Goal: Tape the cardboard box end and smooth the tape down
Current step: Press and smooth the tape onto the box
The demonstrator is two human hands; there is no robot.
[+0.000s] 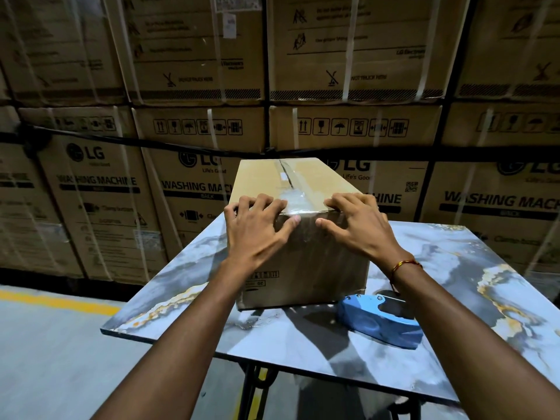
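A long brown cardboard box (315, 262) lies on a marbled table (303, 338), its near end facing me. Clear tape (292, 200) runs along the top seam and folds over the near top edge. My left hand (257, 228) rests flat on the box's near left corner, fingers spread over the top and thumb on the front face beside the tape. My right hand (357, 225) lies the same way on the near right corner, thumb pointing at the tape. A blue tape dispenser (378, 319) sits on the table to the right of the box.
A wall of stacked, strapped washing-machine cartons (348, 71) stands close behind the table. The table's near left corner (104, 328) juts over a grey floor with a yellow line (54, 301). Black table legs (254, 389) show below.
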